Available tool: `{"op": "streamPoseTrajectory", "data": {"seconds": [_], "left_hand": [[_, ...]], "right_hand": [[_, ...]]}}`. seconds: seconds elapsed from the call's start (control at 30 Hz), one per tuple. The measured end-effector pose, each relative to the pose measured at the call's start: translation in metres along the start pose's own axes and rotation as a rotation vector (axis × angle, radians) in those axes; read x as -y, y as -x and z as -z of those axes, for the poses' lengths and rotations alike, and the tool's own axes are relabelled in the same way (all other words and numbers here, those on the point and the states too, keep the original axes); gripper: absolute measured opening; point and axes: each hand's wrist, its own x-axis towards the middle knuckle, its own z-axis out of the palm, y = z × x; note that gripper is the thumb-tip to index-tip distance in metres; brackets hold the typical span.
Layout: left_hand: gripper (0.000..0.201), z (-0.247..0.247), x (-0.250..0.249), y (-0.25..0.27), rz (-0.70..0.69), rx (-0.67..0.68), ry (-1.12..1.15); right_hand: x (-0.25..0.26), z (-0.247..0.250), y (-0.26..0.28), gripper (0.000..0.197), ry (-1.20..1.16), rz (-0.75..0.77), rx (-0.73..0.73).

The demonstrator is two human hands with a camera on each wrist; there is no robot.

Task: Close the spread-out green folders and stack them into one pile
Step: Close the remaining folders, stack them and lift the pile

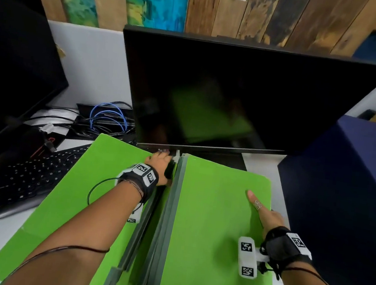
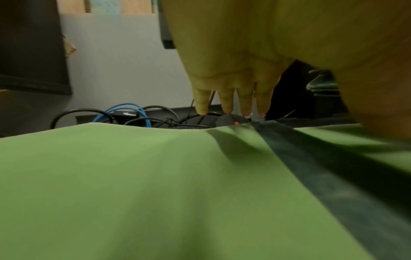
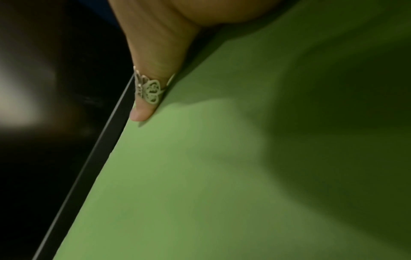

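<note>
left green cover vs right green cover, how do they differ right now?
The left cover slopes up toward the middle and overlaps the keyboard; the right cover lies nearer the dark blue box. The left hand reaches to the far end by the left cover's spine, fingers extended; the right hand holds the right cover at its outer edge, ringed thumb on top. Both are plain bright green with grey-green spines meeting in the middle.

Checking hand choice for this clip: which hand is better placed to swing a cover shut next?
Probably the right hand: its thumb lies on the right green cover at the outer edge, fingers hidden. The left hand sits by the grey spines, giving little leverage.
</note>
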Motion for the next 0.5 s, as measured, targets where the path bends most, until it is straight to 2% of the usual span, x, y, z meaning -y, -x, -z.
{"op": "streamPoseTrajectory", "data": {"seconds": [0.1, 0.23, 0.3, 0.37, 0.43, 0.5], "left_hand": [[0.09, 0.0, -0.009, -0.011, 0.02, 0.047, -0.062], [0.082, -0.001, -0.015, -0.016, 0.042, 0.123, -0.101], [0.079, 0.001, -0.016, -0.014, 0.054, 0.081, -0.163], [0.075, 0.007, -0.012, -0.01, 0.082, 0.001, -0.197], [0.063, 0.014, -0.006, -0.003, 0.12, -0.06, -0.175], [0.054, 0.021, 0.001, 0.008, 0.165, -0.09, -0.162]], "right_hand": [[-0.008, 0.003, -0.007, 0.109, 0.004, -0.067, -0.008], [-0.018, 0.002, -0.017, 0.13, 0.014, -0.144, -0.02], [-0.024, 0.002, -0.027, 0.13, 0.009, -0.157, -0.011], [-0.021, -0.001, -0.028, 0.119, 0.031, -0.149, 0.0], [-0.02, -0.004, -0.029, 0.108, 0.084, -0.132, 0.013], [-0.02, -0.009, -0.033, 0.108, 0.131, -0.11, 0.017]]}}
